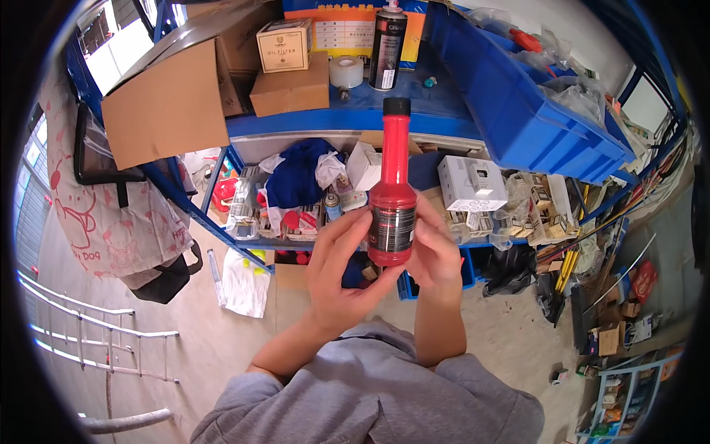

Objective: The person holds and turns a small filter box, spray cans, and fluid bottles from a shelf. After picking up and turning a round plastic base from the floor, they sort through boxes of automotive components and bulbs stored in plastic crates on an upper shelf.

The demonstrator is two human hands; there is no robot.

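Note:
A red long-necked bottle (394, 159) with a black cap and a dark printed label stands upright in front of my chest. My left hand (336, 270) is closed on its left side, the thumb under or near the base. From the other side my right hand (436, 248) grips the bottle, fingers along the label's edge. Behind the cap, on the blue shelf (436, 115), are a black spray can (388, 48), a roll of clear tape (346, 72) and an oil filter box (285, 46) resting on a brown carton (291, 83).
A large open cardboard box (166, 111) juts out at the left. To the right, a blue bin (525, 111) holds plastic-wrapped parts. The lower shelf carries blue cloth (303, 174), a white box (472, 183) and small cartons. A metal ladder (111, 344) lies at lower left.

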